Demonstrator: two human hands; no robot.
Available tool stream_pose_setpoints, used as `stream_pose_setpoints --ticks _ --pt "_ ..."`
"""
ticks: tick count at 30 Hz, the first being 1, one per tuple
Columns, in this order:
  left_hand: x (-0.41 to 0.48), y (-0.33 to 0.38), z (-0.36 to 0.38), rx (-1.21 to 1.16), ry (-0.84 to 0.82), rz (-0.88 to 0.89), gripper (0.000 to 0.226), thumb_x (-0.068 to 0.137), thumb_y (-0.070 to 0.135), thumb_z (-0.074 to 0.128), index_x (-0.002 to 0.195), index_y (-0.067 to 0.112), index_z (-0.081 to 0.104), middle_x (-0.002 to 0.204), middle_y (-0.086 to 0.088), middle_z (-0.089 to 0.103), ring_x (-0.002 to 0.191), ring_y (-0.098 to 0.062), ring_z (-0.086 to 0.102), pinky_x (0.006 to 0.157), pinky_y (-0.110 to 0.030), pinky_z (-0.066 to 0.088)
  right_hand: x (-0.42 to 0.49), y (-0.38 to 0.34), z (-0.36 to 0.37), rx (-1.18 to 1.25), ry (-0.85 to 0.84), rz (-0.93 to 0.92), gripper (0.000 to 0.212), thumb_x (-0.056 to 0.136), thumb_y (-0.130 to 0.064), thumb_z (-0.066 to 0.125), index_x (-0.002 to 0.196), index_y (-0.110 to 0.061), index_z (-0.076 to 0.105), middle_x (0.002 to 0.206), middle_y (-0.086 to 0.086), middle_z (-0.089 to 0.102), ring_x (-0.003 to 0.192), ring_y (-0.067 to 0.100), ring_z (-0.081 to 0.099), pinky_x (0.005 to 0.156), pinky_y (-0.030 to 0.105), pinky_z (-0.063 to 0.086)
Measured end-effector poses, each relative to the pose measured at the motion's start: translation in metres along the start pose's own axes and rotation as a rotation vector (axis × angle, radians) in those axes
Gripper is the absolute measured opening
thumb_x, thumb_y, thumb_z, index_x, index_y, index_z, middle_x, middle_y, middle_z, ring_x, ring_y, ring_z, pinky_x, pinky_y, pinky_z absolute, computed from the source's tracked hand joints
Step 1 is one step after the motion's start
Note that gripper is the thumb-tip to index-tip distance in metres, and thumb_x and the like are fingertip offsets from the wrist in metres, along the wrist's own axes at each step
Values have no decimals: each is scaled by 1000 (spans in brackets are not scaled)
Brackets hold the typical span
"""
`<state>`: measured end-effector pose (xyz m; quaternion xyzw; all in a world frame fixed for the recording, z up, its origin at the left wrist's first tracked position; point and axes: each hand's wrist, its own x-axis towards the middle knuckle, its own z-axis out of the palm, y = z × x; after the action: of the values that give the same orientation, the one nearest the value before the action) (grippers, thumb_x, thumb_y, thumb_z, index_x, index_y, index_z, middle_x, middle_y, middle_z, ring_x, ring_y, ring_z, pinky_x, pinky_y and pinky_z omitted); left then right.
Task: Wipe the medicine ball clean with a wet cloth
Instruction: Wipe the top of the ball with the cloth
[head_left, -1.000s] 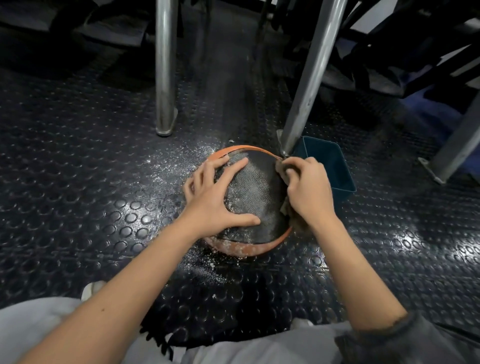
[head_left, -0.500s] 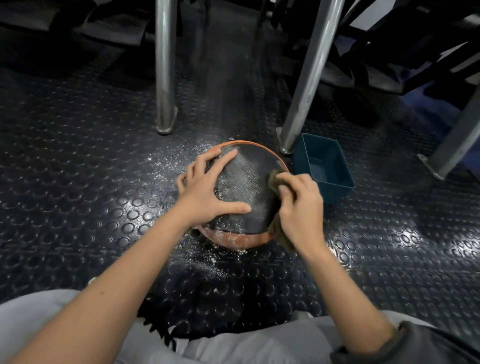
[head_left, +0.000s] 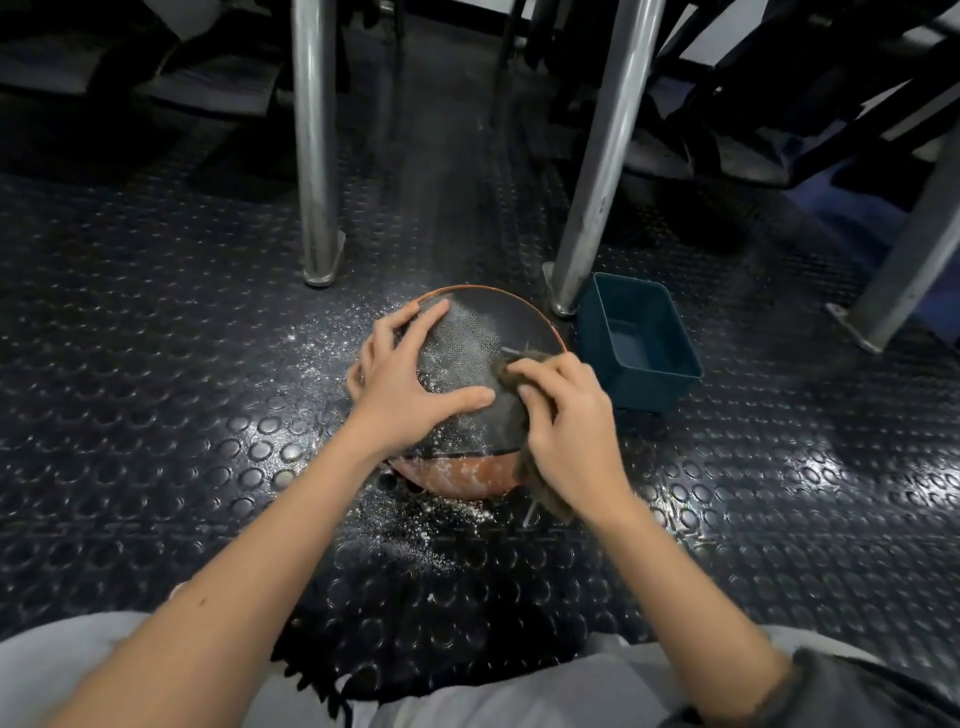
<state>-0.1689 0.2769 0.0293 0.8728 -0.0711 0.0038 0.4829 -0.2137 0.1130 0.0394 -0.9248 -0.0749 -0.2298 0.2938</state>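
Observation:
A black and orange medicine ball (head_left: 467, 343), dusted with white powder, sits on the studded rubber floor in the middle of the view. My left hand (head_left: 405, 379) lies spread over its left and top side, fingers straight, thumb pointing right. My right hand (head_left: 566, 426) grips a dark wet cloth (head_left: 540, 488) and presses it against the ball's right side. Part of the cloth hangs down below my right wrist. The ball's lower orange band shows white smears.
A dark teal plastic tub (head_left: 639, 343) stands just right of the ball. Two metal legs (head_left: 317, 156) (head_left: 597, 171) rise behind the ball, a third (head_left: 904, 275) at far right. White powder (head_left: 415, 530) lies scattered on the floor around the ball. My knees fill the bottom edge.
My right hand with the cloth has slid from the ball's upper right edge down and inward across its right side. The left hand has stayed spread on the ball.

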Motion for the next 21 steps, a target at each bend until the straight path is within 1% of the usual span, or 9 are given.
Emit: stream_pose_setpoints --ticks 2,4,7,9,11,14,17,19,21 --pt "1 0 0 1 12 -13 95 56 59 75 137 51 28 142 11 19 135 -12 16 114 -50 10 13 13 -4 -50 -49 -31 22 87 -10 54 103 -11 70 91 4 59 89 17 49 79 16 32" --pt "2 2 2 8 23 -23 95 60 56 77 140 49 28 143 12 18 135 -11 14 114 -50 7 30 36 -7 -75 -3 113 21 88 -6 56 103 -10 71 92 8 61 92 25 56 81 23 36" --pt "1 4 8 21 37 -18 93 62 56 76 140 49 26 144 14 16 137 -10 11 115 -50 4 33 52 -9 -13 41 297 23 89 -1 56 106 -8 70 95 9 62 96 28 59 79 15 34" --pt "3 4 9 0 61 -32 91 63 56 76 140 49 27 145 14 16 137 -11 12 115 -50 5 25 38 -3 51 70 290 22 89 0 55 104 -6 70 93 6 62 94 25 59 78 11 33" --pt "6 2 7 -14 82 -47 91 64 55 76 140 48 28 145 12 18 137 -13 14 114 -49 7 12 14 2 55 55 127 22 87 -1 55 101 -7 70 94 6 63 91 21 56 82 15 34" --pt "8 2 4 -5 69 -57 91 65 55 75 142 46 26 145 10 17 137 -15 14 115 -49 8 10 7 1 -7 -42 -57 22 86 -7 54 101 -9 70 90 3 60 86 18 50 79 9 30" --pt "7 4 6 8 72 -77 93 66 57 74 143 45 23 147 10 14 138 -16 10 115 -49 5 39 37 -5 5 24 116 22 87 -3 56 100 -11 71 89 -2 57 90 23 57 80 15 33" --pt "4 6 11 30 77 -61 95 66 58 74 144 43 22 147 9 12 139 -16 8 115 -50 3 45 46 -7 41 79 240 22 87 2 56 100 -8 71 89 1 59 93 27 60 79 11 34" --pt "5 6 14 37 81 -38 98 64 61 74 144 43 21 148 9 11 139 -16 7 115 -50 2 35 36 -2 57 97 223 21 87 3 56 99 -6 71 90 2 60 92 26 59 80 9 36"
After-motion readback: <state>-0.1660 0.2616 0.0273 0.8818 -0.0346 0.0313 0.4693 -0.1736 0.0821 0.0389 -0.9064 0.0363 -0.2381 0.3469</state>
